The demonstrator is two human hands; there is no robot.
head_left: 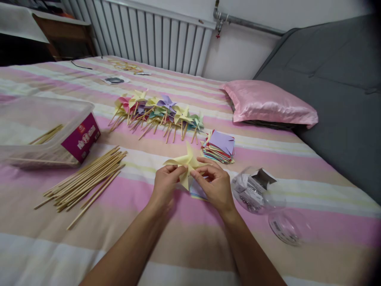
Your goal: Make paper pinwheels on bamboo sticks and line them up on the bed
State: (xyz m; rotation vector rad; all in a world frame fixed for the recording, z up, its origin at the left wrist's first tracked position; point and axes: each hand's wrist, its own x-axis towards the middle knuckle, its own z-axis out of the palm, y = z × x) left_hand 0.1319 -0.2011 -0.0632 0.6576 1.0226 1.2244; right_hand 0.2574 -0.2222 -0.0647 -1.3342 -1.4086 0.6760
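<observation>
From the head camera, the left hand and the right hand both pinch a yellow paper pinwheel above the striped bed, toward its middle; the step in hand looks like folding the corners to the centre; fixing it would call for a pin from the clear jar at the right and a stick from the loose sticks at the left; finished pinwheels lie further back, a paper stack beside them.
</observation>
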